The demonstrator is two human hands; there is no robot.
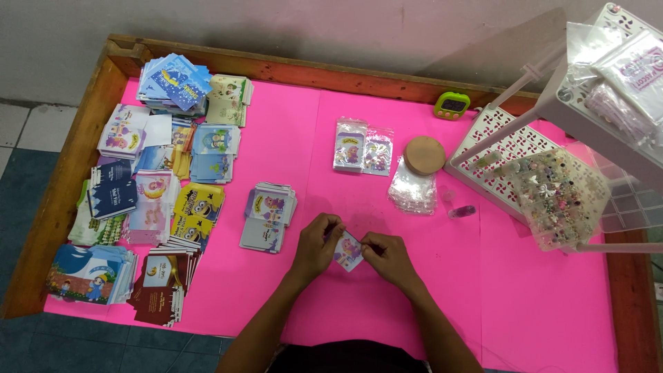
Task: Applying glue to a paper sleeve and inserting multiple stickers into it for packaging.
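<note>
Small printed card (348, 250) pinched at both edges: left hand (315, 250) at 9 o'clock, right hand (388, 257) at 3. Card stack (268, 215) lies at 10 o'clock on pink table (539, 304).

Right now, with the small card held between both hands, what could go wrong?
The card is pinched only by fingertips of the left hand and right hand, so it may slip or bend. A forearm moving left could knock the card pile.
</note>
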